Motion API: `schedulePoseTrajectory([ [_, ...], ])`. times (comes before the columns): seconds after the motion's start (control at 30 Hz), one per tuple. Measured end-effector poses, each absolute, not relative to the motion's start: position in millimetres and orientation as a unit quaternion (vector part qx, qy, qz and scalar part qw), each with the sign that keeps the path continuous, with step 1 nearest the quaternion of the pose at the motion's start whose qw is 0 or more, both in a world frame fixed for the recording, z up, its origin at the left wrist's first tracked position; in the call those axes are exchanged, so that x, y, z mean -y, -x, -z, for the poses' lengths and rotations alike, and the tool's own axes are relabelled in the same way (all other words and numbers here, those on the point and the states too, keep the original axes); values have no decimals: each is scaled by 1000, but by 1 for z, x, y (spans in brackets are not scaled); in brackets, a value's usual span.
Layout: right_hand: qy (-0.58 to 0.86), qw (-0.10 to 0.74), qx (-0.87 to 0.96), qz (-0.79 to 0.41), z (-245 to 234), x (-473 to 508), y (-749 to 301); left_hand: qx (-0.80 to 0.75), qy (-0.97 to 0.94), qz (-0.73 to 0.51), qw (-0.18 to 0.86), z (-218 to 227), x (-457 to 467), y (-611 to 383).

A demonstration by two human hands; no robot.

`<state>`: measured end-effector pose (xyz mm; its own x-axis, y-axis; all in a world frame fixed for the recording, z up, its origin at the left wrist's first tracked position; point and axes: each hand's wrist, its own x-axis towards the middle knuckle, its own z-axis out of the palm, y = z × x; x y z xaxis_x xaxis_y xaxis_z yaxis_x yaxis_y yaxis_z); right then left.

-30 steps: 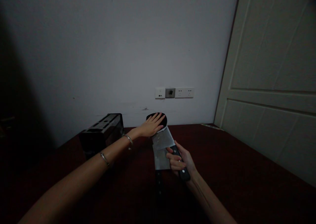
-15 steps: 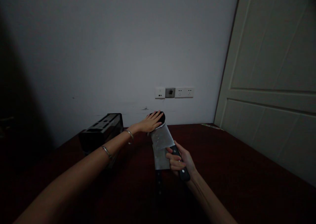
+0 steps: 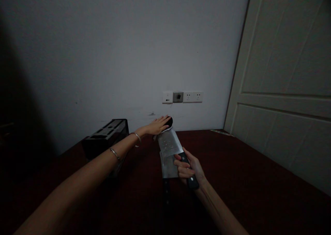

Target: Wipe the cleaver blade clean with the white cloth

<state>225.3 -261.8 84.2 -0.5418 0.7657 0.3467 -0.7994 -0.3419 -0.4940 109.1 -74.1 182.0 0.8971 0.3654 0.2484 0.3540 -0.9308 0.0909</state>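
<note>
Cleaver: over the table, long axis running away from right hand, fingers closed round its black handle, blade tip at a dark round object; left hand flat on that object, fingers outstretched, gripping nothing

Knife block left of cleaver; disc behind cleaver.

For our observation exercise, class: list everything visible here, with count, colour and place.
cleaver: one, steel with black handle, in right hand
second cleaver: one, steel, flat on table beneath
round object: one, black, under left hand
knife block: one, black, table's left
table: one, dark red
sockets: one row, white, wall
door: one, cream, right
bracelets: two, silvery, left forearm
left hand: one, flat on round object
right hand: one, shut round cleaver handle
</note>
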Motion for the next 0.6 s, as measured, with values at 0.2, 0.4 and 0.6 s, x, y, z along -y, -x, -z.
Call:
schedulePoseTrajectory([
  [0.2,-21,483,314,-817,-85,262,-224,-128,-972,-165,103,-187,65,-106],
  [0.4,-28,475,329,-815,-86,261,-224,-162,-947,-214,179,-192,60,-103],
  [0.6,-14,487,326,-810,-89,265,-223,-237,-808,-391,371,-196,52,-103],
])
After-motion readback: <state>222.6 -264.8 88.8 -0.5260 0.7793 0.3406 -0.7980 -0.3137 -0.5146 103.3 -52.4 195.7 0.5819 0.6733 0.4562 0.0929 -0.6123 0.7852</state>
